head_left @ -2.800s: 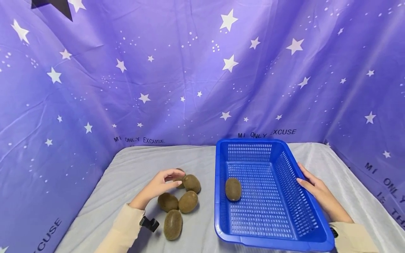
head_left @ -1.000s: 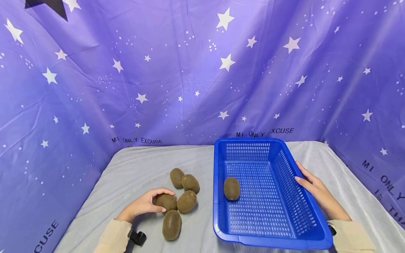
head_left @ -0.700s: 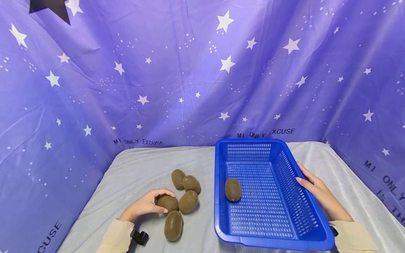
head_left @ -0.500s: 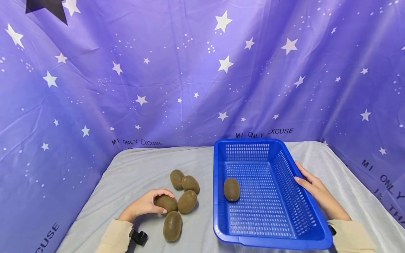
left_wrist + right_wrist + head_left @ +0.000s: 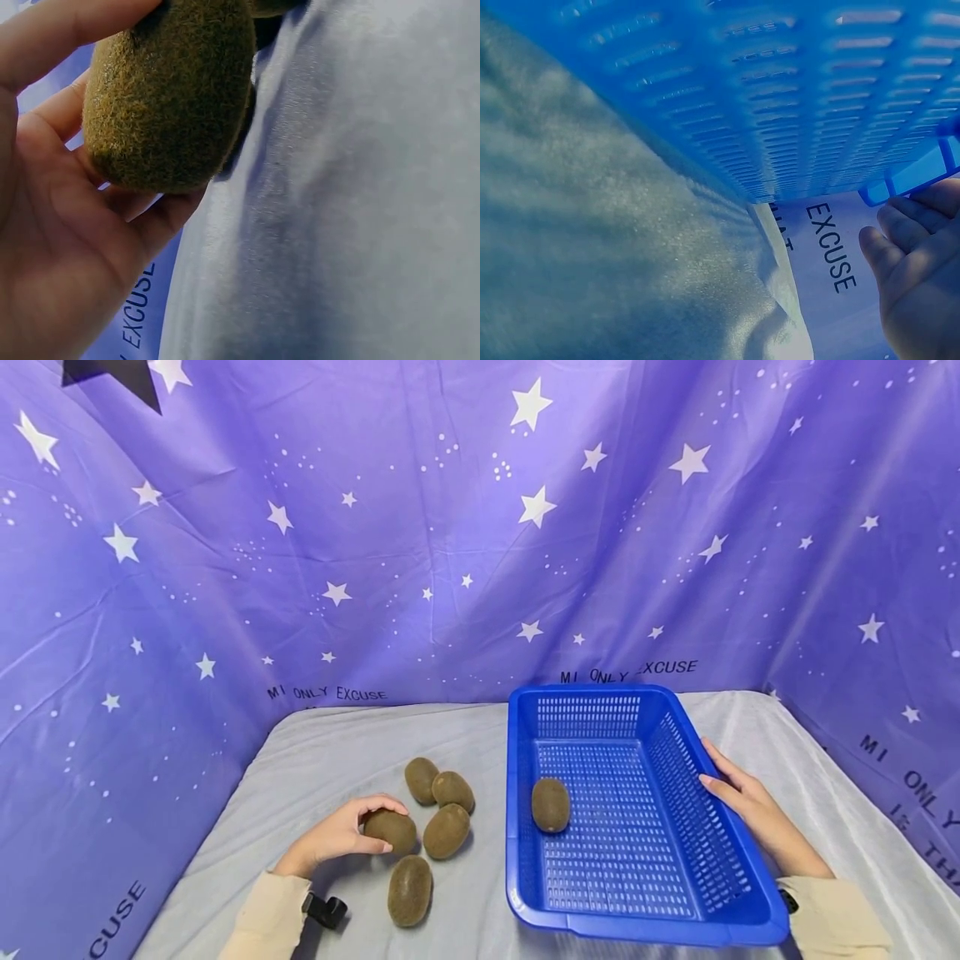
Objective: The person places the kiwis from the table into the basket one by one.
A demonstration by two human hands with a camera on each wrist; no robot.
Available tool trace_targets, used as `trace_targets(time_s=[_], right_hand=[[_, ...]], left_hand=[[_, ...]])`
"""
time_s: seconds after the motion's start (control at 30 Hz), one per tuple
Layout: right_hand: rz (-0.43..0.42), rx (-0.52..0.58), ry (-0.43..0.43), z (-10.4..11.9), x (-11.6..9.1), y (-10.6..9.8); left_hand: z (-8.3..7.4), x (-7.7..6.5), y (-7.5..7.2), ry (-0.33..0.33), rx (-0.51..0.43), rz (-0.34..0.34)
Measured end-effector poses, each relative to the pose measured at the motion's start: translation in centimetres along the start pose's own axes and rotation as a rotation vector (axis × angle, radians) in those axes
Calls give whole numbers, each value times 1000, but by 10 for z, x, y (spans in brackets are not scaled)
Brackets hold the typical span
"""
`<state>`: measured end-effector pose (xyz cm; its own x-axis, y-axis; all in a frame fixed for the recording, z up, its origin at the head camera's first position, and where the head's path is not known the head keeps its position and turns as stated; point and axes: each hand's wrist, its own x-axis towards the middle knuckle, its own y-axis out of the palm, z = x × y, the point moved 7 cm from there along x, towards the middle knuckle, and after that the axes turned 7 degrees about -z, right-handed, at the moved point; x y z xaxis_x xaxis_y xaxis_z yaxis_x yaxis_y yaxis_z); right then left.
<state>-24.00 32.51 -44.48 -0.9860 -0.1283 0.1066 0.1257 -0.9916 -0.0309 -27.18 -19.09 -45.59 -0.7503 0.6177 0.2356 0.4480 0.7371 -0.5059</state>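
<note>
My left hand [image 5: 336, 837] grips a brown fuzzy kiwi [image 5: 392, 832], thumb on the near side and fingers over the far side. The left wrist view shows that kiwi [image 5: 169, 97] close up between the thumb and fingers. Several more kiwis lie just to its right, among them one [image 5: 447, 832] beside it and one [image 5: 410, 891] nearer the front. At the right stands a blue plastic basket [image 5: 513, 860] with a single kiwi [image 5: 551, 805] inside. My right hand [image 5: 757, 810] holds its right rim, thumb over the edge; in the right wrist view the fingers [image 5: 904, 225] reach below the rim.
A pale grey cloth [image 5: 330, 739] covers the table. Purple curtains [image 5: 420, 527] with white stars enclose the back and both sides. Two more kiwis [image 5: 422, 779] lie at the back of the loose group, left of the basket.
My left hand has come from the back kiwis to the left one and taken hold of it. That kiwi has shifted slightly left, away from its neighbours. The right hand and basket stay put.
</note>
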Motion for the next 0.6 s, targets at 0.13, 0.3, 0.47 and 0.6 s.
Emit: trace_targets(time_s=[0.13,0.3,0.47,0.6], right_hand=[[-11,-32,3,0,1,-1],[-11,-37,11,-1,1,-1],[-20,-38,9,0,1,-2],[-14,-21,5,0,1,-2]], left_hand=[[-4,2,-2,-1,5,-9],[-7,8,-2,2,0,-21],[-9,16,-1,-1,35,-67],[-11,21,3,-5,57,-92]])
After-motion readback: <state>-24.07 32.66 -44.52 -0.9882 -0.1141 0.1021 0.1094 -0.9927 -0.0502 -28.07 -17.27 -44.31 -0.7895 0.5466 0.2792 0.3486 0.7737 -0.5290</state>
